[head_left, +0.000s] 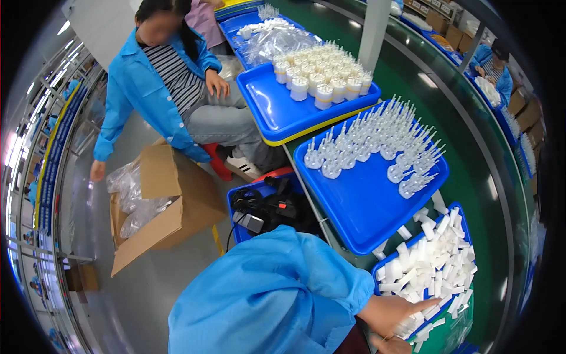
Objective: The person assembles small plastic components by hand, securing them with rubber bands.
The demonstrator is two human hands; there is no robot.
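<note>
- The person's left hand [392, 315], at the lower right of the frame, comes out of a blue sleeve [277, 295] with its fingers stretched out and spread, flat against the white tubes [433, 265]; it looks open, closed on nothing that shows.
- Just below it, at the bottom edge, only a sliver of the right hand [390, 344] shows, so whether it is open or closed cannot be told.
- The tubes lie in a loose heap in a blue bin [467, 227] at the lower right, probably so a hand can rake up a few at a time. They are small, white, short and blocky, pointing every way.
- Above the bin, a blue tray [359, 218] holds white spiked pieces [377, 144] standing upright in rows, likely kept in order for counting.
- Further up, a second tray [274, 109] carries white cylinders [321, 74] packed close together.
- At the upper left a co-worker [171, 76] in a blue coat sits beside an open cardboard box [168, 206] of clear bags.
</note>
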